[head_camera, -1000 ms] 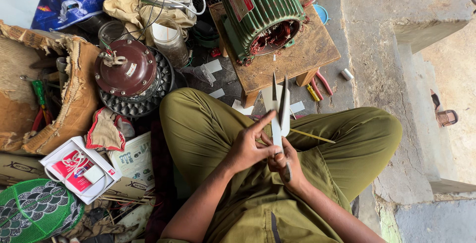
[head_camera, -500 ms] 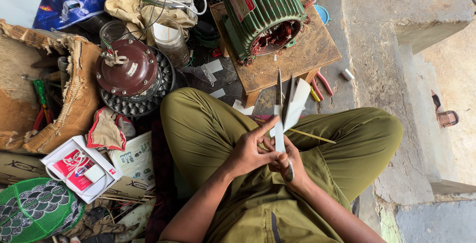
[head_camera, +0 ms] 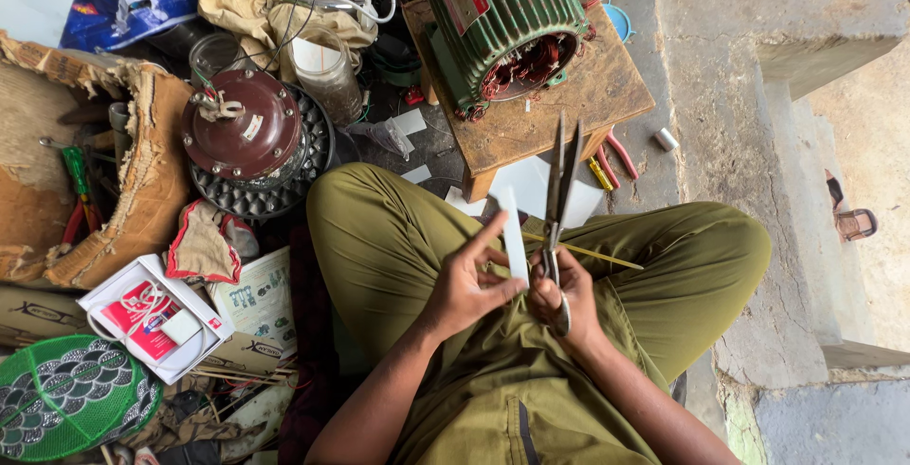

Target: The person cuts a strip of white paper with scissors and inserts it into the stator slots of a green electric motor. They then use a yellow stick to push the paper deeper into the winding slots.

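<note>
White strip: a narrow white strip of paper-like sheet stands upright over the person's lap, between the two hands.
Left hand: the left hand pinches the strip's lower end between thumb and fingers, so its grip is clamped on the strip.
Right hand: the right hand is wrapped round the handles of steel scissors, its grip closed on them; the blades point up and stand slightly apart, just beside the strip.
Handling, strip: it looks light, thin and bendy, likely to flop or crease if held far from the cut; best pinched low, near the blades.
Handling, scissors: stiff, heavier, sharp at the tips; hold by the handles only.
Nearby: a thin yellow stick lies across the lap.
Bench: a small wooden bench ahead carries a green motor.
</note>
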{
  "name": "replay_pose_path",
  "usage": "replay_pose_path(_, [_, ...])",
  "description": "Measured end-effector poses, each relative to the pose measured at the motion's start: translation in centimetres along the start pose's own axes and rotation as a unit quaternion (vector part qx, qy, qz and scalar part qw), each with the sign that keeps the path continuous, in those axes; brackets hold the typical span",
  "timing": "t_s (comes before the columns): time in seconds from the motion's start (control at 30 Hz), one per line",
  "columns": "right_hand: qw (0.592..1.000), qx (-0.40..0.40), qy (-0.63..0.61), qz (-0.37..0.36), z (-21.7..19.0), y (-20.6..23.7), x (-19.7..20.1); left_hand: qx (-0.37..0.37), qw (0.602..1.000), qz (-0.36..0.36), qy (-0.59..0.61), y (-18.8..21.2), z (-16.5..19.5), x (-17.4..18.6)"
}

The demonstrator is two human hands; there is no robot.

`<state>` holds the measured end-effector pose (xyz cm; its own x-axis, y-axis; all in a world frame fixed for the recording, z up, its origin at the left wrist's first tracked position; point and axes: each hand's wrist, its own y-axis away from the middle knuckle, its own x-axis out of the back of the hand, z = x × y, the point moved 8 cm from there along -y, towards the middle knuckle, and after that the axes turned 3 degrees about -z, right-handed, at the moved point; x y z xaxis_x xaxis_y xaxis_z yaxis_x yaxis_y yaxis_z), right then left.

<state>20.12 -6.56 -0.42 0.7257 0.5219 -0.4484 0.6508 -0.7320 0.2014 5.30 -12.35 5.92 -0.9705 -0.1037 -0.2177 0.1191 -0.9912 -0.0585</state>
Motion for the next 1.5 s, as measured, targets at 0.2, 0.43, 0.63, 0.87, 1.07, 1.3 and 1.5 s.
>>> replay_pose_path(0.2, [0.993,0.004,0.096,0.065,-2.4,-0.2,0.3,-0.031,0.998,0.043,-0.022,-0.3,1.4,0.3])
replay_pose_path(0.43, [0.991,0.035,0.106,0.074,-4.1,-0.7,-0.5,-0.034,0.996,0.077,0.016,-0.4,0.9,0.5])
replay_pose_path(0.63, [0.997,0.01,0.056,0.045,-4.1,-0.7,-0.8,0.002,0.976,0.04,0.214,-0.8,-1.1,0.7])
replay_pose_path(0.87, [0.998,-0.063,-0.004,0.01,-3.1,-0.4,-1.2,0.003,0.974,0.002,0.228,-0.4,-1.7,0.2])
replay_pose_path(1.07, [0.996,-0.077,-0.01,-0.053,-2.8,0.2,-2.0,-0.027,0.992,0.013,0.126,-0.3,-1.3,0.2])
replay_pose_path(1.3, [0.984,-0.16,-0.058,-0.05,-2.9,0.4,-2.6,-0.04,0.983,-0.077,0.165,-0.4,0.9,-0.1])
replay_pose_path(1.5, [0.979,-0.175,-0.079,-0.061,-2.3,0.5,-3.0,-0.046,0.989,-0.045,0.135,0.2,1.1,0.2])
